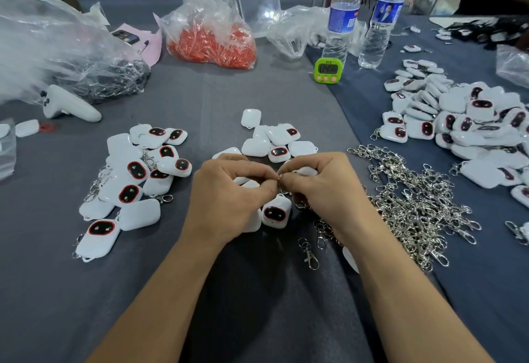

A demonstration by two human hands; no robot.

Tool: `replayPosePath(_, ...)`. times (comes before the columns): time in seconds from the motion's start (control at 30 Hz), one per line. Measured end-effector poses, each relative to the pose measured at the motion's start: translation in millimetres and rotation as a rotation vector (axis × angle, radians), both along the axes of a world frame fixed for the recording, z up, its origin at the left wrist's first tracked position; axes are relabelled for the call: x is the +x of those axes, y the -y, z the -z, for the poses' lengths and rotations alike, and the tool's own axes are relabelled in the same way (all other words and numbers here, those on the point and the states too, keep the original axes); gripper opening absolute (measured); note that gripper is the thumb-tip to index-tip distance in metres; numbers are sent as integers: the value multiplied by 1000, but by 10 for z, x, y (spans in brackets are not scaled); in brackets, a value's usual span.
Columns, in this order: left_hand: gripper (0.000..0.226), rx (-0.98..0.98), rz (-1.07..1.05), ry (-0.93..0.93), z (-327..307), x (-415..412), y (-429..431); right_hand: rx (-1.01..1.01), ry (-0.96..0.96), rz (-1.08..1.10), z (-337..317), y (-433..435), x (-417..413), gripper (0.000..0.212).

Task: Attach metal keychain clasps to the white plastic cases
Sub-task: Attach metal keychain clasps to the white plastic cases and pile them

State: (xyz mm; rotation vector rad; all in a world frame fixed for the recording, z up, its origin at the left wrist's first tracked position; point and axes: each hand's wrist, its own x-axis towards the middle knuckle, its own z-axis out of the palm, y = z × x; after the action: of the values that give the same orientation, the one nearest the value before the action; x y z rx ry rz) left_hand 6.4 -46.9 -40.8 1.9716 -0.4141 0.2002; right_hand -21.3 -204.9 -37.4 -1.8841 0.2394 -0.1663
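Step in hand: fitting one clasp [279, 178] to one case [275, 213]. Left hand [229, 193] and right hand [323, 188] meet fingertip to fingertip at frame centre. Each grip is closed tight, thumb and forefinger pinching the clasp's small ring. Only a glint of the ring shows. The case sits directly below the fingertips, dark window up, loop end toward the ring. Fingers hide the joint, so I cannot tell whether the ring is through the loop or whether the case hangs or lies on the cloth. Judgement: ring being opened or threaded, so mid-step. Next move likely calls for keeping the split open while feeding the loop round, then checking that the ring has closed. The risk is the ring slipping from the pinch. Supply: clasp heap [415, 199] right of centre, close against the right forearm; spare clasp [309, 251] lower centre. Bare cases [274, 139] just above the hands; fitted cases [134, 179] centre left; large pile [472, 125] at right edge. Surface: counter [272, 291] under dark grey cloth. Upper frame: green timer [327, 70], two bottles [340, 16], bag of red parts [211, 39], clear bag [57, 47], white controller [68, 103]. Metal table legs behind.
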Motion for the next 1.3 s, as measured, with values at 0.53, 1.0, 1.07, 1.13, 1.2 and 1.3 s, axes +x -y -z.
replayPosePath(0.53,13,218,-503,176,22,11,-63,-145,4,14,20,0,-10,34)
replayPosePath(1.0,9,15,-678,-38,-31,188,-241,-568,200,-389,109,-539,-91,28)
replayPosePath(1.07,10,110,-615,35,-24,145,-206,-516,176,-286,105,-457,-83,33)
replayPosePath(1.13,14,215,-542,111,0,102,-168,-396,170,-162,55,-386,-93,44)
replayPosePath(1.2,14,354,-444,198,35,66,-129,-281,196,-27,4,-331,-77,40)
replayPosePath(1.3,11,525,-289,295,89,19,-72,-171,200,132,-21,-242,-52,22)
